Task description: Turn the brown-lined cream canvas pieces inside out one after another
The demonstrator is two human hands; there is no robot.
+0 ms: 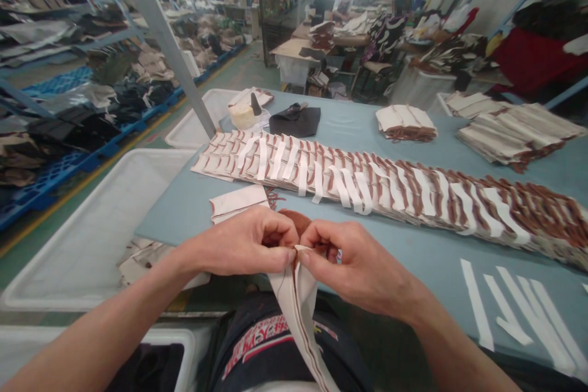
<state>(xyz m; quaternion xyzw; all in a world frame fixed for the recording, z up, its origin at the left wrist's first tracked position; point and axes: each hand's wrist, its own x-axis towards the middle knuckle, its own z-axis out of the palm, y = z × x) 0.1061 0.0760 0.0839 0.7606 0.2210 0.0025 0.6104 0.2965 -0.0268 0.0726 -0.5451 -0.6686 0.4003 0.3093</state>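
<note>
Over the table's near edge, my left hand (250, 242) and my right hand (351, 263) meet, both closed in a pinch. Between them they hold a cream fabric piece (298, 312) with brown edges, which hangs down in front of my apron. A rounded brown part of it (294, 218) shows just behind my fingers. Close beyond my left hand lies a flat cream piece (239, 201) with brown threads at its end. A long row of overlapping cream and brown pieces (331, 177) stretches across the table, with white strips (344, 187) laid over it.
Loose white strips (519, 312) lie on the blue table (179, 208) at right. Stacks of cream pieces (407, 121) and a black cloth (296, 120) are at the back. White bins (105, 220) stand at left, near a metal post (163, 37). A co-worker (388, 30) sits farther off.
</note>
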